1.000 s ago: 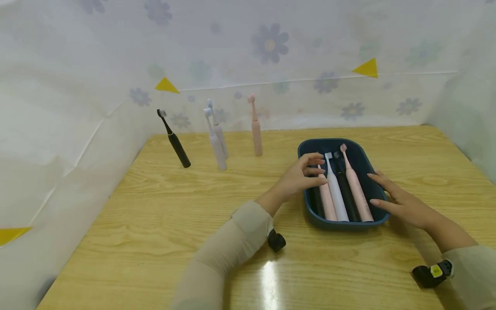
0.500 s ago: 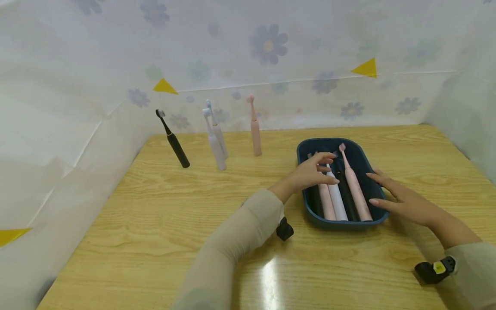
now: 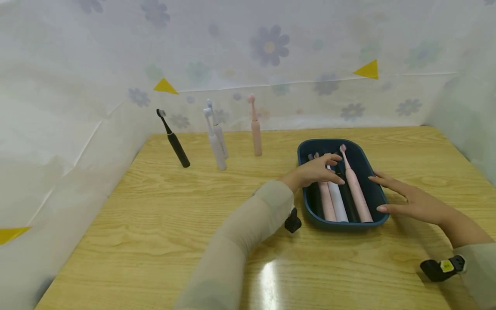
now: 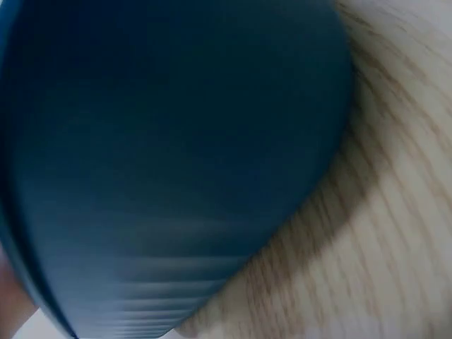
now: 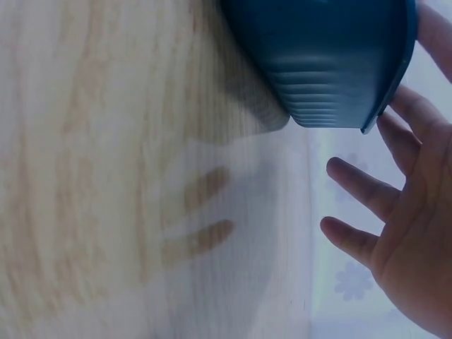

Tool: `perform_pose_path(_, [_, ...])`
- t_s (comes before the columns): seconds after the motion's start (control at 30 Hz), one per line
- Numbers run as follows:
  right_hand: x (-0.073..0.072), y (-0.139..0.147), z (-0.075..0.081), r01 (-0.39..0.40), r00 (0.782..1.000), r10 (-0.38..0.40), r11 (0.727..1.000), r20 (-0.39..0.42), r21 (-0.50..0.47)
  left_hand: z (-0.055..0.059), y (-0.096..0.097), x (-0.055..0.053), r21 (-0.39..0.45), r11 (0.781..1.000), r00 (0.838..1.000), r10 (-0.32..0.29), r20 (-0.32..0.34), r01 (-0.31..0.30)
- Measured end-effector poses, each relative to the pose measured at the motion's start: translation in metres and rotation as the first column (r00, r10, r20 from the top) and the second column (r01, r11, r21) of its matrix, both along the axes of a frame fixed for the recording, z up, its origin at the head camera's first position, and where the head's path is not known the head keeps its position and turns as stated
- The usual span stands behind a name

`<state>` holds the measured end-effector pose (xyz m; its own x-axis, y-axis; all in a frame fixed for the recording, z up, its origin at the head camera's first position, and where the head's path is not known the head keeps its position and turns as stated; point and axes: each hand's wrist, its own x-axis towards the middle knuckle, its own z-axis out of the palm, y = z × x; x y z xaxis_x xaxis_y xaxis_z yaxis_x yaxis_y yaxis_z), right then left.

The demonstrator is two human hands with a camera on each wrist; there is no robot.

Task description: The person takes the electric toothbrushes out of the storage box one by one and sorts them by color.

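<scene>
A dark blue bin (image 3: pixel 337 226) on the wooden table holds several electric toothbrushes lying side by side. At its right is a pink toothbrush (image 3: pixel 358 191), with a black toothbrush (image 3: pixel 347 200) beside it. A white toothbrush (image 3: pixel 338 202), another pink one and another black one lie further left, partly covered by my left hand (image 3: pixel 314 171). That hand hovers over the bin, fingers loosely bent and thumb apart, with nothing visible in its grasp. At the right rim, the spread fingers of my right hand (image 3: pixel 418 204) touch the bin's edge; the right wrist view shows this hand (image 5: pixel 424 219) too.
At the back left, a black toothbrush (image 3: pixel 178 148), two white toothbrushes (image 3: pixel 217 150) and a pink toothbrush (image 3: pixel 256 137) stand on end on the table (image 3: pixel 155 241). White flower-patterned sheeting (image 3: pixel 271 64) with yellow triangles closes off the back and sides.
My left hand has shifted rightward over the bin, from the left pink toothbrush toward the black one in the middle. The right hand has slid slightly right along the rim.
</scene>
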<state>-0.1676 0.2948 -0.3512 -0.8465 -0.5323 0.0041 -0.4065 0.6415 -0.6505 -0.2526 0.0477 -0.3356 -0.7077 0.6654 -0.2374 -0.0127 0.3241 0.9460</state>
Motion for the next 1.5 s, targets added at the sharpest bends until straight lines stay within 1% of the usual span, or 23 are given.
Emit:
perform_pose_path(0.17, [-0.002, -0.001, 0.001, 0.000, 1.000, -0.001, 1.000, 0.023, 0.019, -0.004, 0.006, -0.003, -0.034, 0.999, 1.000, 0.000, 0.007, 0.000])
perform_pose_path(0.3, [-0.002, -0.002, 0.000, -0.001, 0.999, 0.000, 1.000, 0.044, 0.012, -0.008, 0.012, -0.006, -0.055, 0.998, 1.000, 0.017, 0.019, -0.016])
perform_pose_path(0.4, [-0.002, -0.003, -0.001, -0.003, 0.999, 0.003, 1.000, 0.047, 0.004, -0.011, 0.017, -0.008, -0.079, 0.996, 1.000, 0.028, 0.006, -0.027])
perform_pose_path(0.5, [-0.002, -0.002, -0.002, -0.003, 0.999, 0.003, 1.000, 0.046, -0.010, -0.013, 0.021, -0.010, -0.123, 0.992, 0.999, 0.029, -0.027, -0.032])
perform_pose_path(0.67, [-0.001, -0.002, -0.002, 0.004, 0.999, -0.003, 1.000, 0.054, -0.023, -0.015, 0.026, -0.014, -0.211, 0.977, 0.997, 0.000, -0.081, -0.017])
perform_pose_path(0.77, [-0.001, -0.001, -0.002, 0.009, 0.998, -0.008, 1.000, 0.060, -0.017, -0.014, 0.027, -0.015, -0.241, 0.970, 0.995, -0.026, -0.093, 0.003])
perform_pose_path(0.87, [0.000, -0.001, 0.000, 0.012, 0.998, -0.012, 1.000, 0.064, -0.007, -0.012, 0.028, -0.014, -0.255, 0.967, 0.994, -0.050, -0.093, 0.024])
perform_pose_path(0.9, [0.000, 0.000, 0.000, 0.013, 0.998, -0.013, 1.000, 0.065, -0.005, -0.011, 0.029, -0.014, -0.267, 0.963, 0.993, -0.061, -0.098, 0.033])
perform_pose_path(1.0, [-0.001, 0.001, 0.001, 0.015, 0.998, -0.015, 1.000, 0.066, 0.001, -0.013, 0.033, -0.014, -0.318, 0.947, 0.988, -0.093, -0.123, 0.049])
perform_pose_path(1.1, [-0.002, 0.002, 0.000, 0.014, 0.998, -0.014, 1.000, 0.064, 0.004, -0.014, 0.036, -0.015, -0.385, 0.921, 0.981, -0.122, -0.149, 0.056])
perform_pose_path(1.23, [-0.002, 0.002, 0.000, 0.012, 0.998, -0.013, 1.000, 0.056, 0.010, -0.014, 0.038, -0.015, -0.450, 0.891, 0.978, -0.141, -0.153, 0.058])
perform_pose_path(1.37, [-0.002, 0.001, 0.000, 0.013, 0.998, -0.013, 1.000, 0.062, 0.006, -0.015, 0.040, -0.016, -0.483, 0.873, 0.977, -0.153, -0.150, 0.062])
perform_pose_path(1.5, [-0.001, 0.001, 0.000, 0.018, 0.998, -0.018, 1.000, 0.065, 0.006, -0.018, 0.042, -0.017, -0.509, 0.856, 0.970, -0.186, -0.153, 0.084])
